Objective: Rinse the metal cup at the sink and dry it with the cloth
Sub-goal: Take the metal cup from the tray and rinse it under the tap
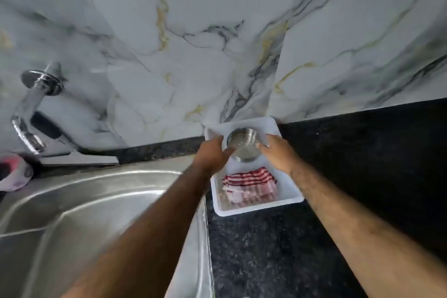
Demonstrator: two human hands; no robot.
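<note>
A shiny metal cup [243,145] is at the far end of a white plastic tray [287,192], its mouth facing me. My left hand [212,156] touches its left side with the fingertips at the rim. My right hand [278,153] grips its right side. Both hands seem to hold the cup between them. A red-and-white striped cloth [250,184] lies folded in the near half of the tray, below the cup. The steel sink [96,213] lies to the left.
A chrome tap [31,113] juts from the marble wall above the sink's left side. A pink and white object [14,172] rests at the sink's far left edge. Black speckled countertop [362,176] surrounds the tray on the right and near side.
</note>
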